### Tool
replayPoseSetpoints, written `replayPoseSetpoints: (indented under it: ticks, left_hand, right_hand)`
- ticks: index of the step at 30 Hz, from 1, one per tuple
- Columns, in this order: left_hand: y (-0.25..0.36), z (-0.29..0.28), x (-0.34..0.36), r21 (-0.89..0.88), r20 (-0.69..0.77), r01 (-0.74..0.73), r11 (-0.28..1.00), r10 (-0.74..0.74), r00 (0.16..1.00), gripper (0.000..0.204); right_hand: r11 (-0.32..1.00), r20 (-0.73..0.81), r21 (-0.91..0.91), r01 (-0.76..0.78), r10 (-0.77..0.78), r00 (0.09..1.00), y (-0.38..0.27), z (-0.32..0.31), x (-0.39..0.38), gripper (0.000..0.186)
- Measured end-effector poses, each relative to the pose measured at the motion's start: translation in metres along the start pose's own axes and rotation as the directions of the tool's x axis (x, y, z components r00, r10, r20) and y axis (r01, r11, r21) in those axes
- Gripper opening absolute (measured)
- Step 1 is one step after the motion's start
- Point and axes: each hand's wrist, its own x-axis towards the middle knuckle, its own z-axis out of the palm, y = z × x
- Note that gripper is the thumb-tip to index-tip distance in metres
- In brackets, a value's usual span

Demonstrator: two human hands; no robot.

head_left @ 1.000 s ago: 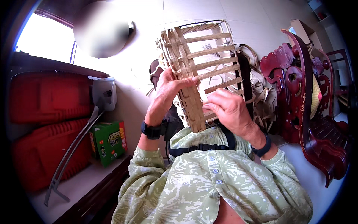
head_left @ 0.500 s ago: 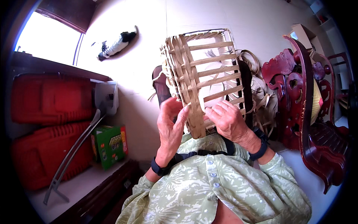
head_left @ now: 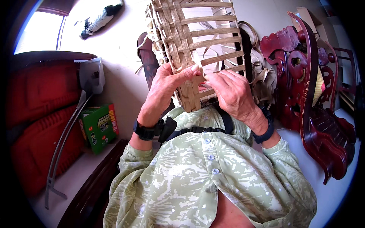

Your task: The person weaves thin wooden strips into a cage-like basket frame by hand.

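A half-woven basket [head_left: 197, 41] of pale bamboo strips stands upright in front of my chest, its open slats facing me. My left hand [head_left: 167, 85] grips its woven left side, thumb pressed on a vertical strip. My right hand [head_left: 232, 91] pinches a loose bamboo strip [head_left: 198, 65] at the basket's middle, fingertips meeting the left thumb. Both wrists wear dark bands. My green patterned shirt fills the lower view.
A carved dark red wooden chair [head_left: 319, 98] stands at the right. Loose bamboo strips [head_left: 262, 72] lie behind the basket. At the left are red cushions [head_left: 34, 114], a green box [head_left: 99, 127], a grey metal frame [head_left: 61, 144] and a dark wooden edge.
The basket has come closer and higher in view. Both hands have shifted up its lower edge to the middle, and the fingertips now meet on a strip.
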Motion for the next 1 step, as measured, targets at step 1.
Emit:
replayPoseSetpoints:
  ticks: [1]
  left_hand:
    - [0.0015, -0.0004, 0.0017, 0.012, 0.012, 0.005, 1.0, -0.005, 1.0, 0.033]
  right_hand:
    - [1.0, 0.046, 0.003, 0.029, -0.029, 0.999, 0.0045, -0.0022, -0.0008, 0.034]
